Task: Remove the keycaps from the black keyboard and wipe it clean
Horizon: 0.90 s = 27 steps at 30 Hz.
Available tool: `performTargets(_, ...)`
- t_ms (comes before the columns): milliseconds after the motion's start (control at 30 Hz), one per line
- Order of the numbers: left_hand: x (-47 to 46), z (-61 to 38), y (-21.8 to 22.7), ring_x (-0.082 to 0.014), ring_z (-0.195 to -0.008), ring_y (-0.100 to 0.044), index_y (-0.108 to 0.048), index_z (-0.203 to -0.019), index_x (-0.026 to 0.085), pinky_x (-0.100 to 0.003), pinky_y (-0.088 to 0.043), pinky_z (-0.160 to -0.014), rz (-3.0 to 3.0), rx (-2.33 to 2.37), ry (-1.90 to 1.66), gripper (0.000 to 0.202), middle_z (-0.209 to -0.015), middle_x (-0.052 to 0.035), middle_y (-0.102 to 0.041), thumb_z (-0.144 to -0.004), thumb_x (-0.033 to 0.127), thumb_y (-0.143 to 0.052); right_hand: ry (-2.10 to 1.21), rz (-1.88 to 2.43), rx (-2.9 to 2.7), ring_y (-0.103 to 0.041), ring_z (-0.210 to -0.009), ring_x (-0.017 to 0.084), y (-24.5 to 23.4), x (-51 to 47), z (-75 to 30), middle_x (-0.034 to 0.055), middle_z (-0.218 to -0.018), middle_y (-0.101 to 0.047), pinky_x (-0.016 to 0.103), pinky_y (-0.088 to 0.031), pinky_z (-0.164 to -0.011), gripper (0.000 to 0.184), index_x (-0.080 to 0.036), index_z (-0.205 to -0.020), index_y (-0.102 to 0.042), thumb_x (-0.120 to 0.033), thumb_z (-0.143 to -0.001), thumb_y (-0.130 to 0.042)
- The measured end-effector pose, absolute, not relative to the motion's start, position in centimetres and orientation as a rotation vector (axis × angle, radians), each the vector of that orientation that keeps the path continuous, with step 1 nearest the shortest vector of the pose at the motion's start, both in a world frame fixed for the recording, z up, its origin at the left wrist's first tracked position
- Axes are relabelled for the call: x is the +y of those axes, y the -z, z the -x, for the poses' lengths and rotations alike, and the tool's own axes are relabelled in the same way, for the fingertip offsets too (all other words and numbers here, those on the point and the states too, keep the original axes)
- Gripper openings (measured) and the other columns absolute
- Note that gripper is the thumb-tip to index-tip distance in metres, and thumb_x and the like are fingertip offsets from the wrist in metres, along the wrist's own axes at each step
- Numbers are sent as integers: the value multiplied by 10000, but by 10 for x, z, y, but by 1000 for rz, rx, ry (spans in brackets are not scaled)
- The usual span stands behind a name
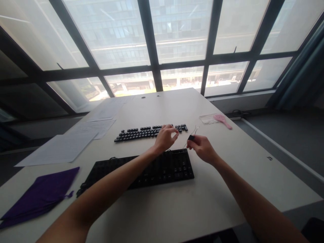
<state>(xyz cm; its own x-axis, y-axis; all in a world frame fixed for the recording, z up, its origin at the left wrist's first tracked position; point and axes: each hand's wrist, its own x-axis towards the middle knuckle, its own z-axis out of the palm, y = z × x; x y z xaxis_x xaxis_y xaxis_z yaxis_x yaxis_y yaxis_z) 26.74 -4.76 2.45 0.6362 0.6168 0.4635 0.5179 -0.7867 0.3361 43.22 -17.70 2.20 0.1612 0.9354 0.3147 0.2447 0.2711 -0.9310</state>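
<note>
A black keyboard (pixel 177 168) lies across the near part of the table, partly hidden under my left forearm. Loose black keycaps (pixel 138 134) are laid out in rows behind it, much like a keyboard layout. Over the right part of these rows is my left hand (pixel 165 136), its thumb and forefinger curled together; whatever they may pinch is too small to make out. My right hand (pixel 201 147), just beyond the keyboard's right back corner, grips a wire keycap puller (pixel 191 137) with a black middle and thin wire prongs pointing up and away.
White paper sheets (pixel 63 145) cover the table's left side. A purple cloth pouch (pixel 43 195) lies at the near left. Towards the right edge of the white table (pixel 227 182) are a pink hairbrush (pixel 222 120) and a clear plastic bag (pixel 208 118). Windows stand behind.
</note>
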Motion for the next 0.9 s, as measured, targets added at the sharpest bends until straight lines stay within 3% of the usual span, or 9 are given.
performTargets(167, -118, -237, -15, -226, -901, -582, -721, -933, 227, -363, -473, -850, -2712, 870, -652, 144, -917, -57, -669, -910, 227, -579, -834, 1229, -1584, -595, -632, 158, -24, -186, -428, -4, -647, -669, 255, -451, -599, 190, -169, -693, -664, -260, -851, -609)
performTargets(400, -136, -232, 1, -242, -953, -563, -691, -980, 236, -370, -466, -844, -2732, 1018, -676, 130, -999, -68, -640, -894, 216, -596, -846, 1293, -1709, -561, -590, 153, -11, -188, -421, -12, -630, -670, 247, -439, -569, 178, -160, -703, -694, -242, -834, -606)
performTargets(700, -137, -228, -3, -232, -959, -569, -713, -970, 237, -362, -474, -886, -2609, 806, -755, 188, -981, -63, -671, -864, 157, -581, -492, 1313, -1896, -636, -775, 217, -7, -213, -412, 56, -844, -728, 323, -479, -733, 218, -215, -843, -728, -214, -916, -522)
performTargets(900, -136, -228, -3, -231, -926, -587, -719, -941, 246, -349, -478, -854, -2614, 615, -619, 227, -961, -53, -668, -772, 388, -773, -394, 1386, -1740, -632, -710, 218, 8, -212, -409, 46, -779, -725, 321, -466, -682, 196, -218, -811, -723, -215, -893, -545)
